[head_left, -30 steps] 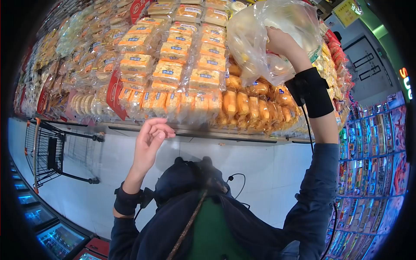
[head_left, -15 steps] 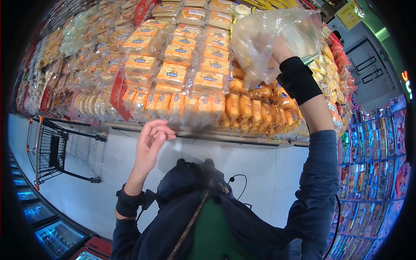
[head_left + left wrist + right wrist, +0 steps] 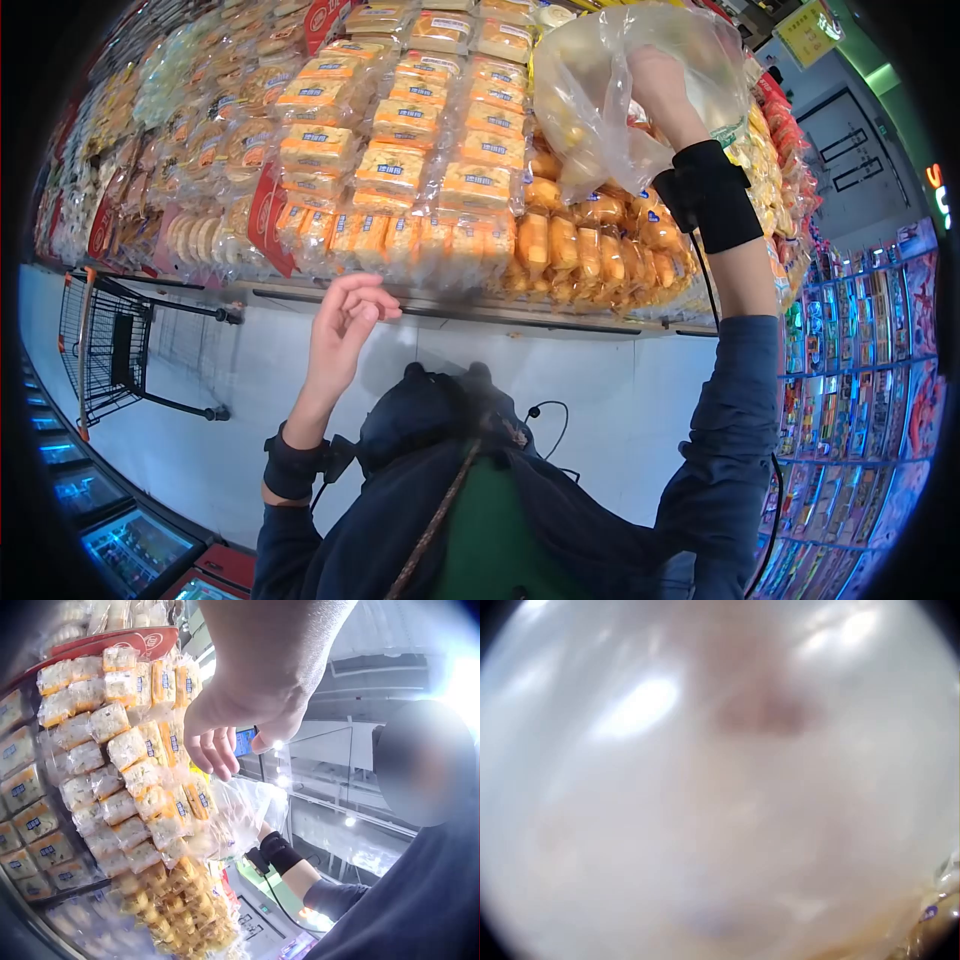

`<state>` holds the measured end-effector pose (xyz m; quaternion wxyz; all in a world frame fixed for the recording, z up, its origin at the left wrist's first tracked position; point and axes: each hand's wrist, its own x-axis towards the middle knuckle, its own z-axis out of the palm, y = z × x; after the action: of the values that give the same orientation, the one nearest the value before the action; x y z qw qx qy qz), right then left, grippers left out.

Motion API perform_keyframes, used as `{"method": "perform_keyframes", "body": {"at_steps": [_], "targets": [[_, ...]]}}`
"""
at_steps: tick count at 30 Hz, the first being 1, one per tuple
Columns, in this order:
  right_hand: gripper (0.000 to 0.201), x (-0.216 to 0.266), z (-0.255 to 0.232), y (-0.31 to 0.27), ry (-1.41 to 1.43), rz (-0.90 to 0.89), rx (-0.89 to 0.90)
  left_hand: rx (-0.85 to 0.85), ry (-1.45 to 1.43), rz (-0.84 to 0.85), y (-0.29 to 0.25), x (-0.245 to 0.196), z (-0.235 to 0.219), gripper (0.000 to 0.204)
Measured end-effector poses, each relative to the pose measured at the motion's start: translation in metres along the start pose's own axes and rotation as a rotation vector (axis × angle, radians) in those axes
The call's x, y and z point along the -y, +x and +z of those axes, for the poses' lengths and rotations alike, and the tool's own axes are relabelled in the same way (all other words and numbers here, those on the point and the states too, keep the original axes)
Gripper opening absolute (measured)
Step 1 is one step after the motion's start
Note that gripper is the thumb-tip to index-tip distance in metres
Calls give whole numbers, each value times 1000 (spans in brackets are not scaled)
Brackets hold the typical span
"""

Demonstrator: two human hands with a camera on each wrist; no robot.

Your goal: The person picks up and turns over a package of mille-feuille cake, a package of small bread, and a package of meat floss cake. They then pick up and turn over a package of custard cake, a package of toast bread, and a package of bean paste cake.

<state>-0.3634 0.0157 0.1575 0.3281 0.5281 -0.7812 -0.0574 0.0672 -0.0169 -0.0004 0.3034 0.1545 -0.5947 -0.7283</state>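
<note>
My right hand [image 3: 660, 88] reaches into a large clear plastic bag [image 3: 580, 110] over the right part of the bread display. Its fingers are hidden by the plastic, so I cannot tell what they hold. In the right wrist view the cloudy plastic [image 3: 645, 825] fills nearly everything, with the hand a blur behind it. My left hand [image 3: 345, 325] hovers before the display's front edge, fingers loosely bent and holding nothing. The left wrist view shows the same hand [image 3: 247, 712] in front of rows of wrapped bread [image 3: 124, 746].
Orange-labelled sandwich bread packs [image 3: 390, 170] are stacked mid-display, with golden wrapped buns [image 3: 565, 245] below the bag. Red dividers [image 3: 268, 225] stand between sections. A shopping cart [image 3: 115, 345] is at the left on the floor; shelves of small goods [image 3: 850, 400] line the right.
My right hand and forearm shifted up and left under the plastic, then came back right a little; the bag shifted and changed shape with it. The left hand stayed in place.
</note>
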Motion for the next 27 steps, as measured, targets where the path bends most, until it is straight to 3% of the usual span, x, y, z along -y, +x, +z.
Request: {"method": "perform_keyframes", "body": {"at_steps": [8,10,12,14,16,18,20,22,27], "targets": [[17,-26,-52,-30,200,162,-199,60,-19,-2,9,2,11,26],[21,-24,-78,-46,400,177,-470,74,-22,6,13,1,14,27],[22,-28,-98,-72,467,315,-468,90,-21,12,17,-2,17,27],[20,-32,-118,-101,772,537,-320,111,-14,23,21,-3,19,27],[18,-27,-132,-130,1039,549,-540,142,-9,41,26,-2,22,27],[19,-19,-144,-159,1130,510,-789,176,-21,18,32,-5,28,28],[16,9,-157,-180,1276,581,-856,230,-29,25,39,-10,36,29],[8,32,-152,-198,1265,553,-880,306,-27,60,46,-19,49,32],[9,89,-128,-225,1630,620,-680,480,18,78,59,-42,77,46]]}}
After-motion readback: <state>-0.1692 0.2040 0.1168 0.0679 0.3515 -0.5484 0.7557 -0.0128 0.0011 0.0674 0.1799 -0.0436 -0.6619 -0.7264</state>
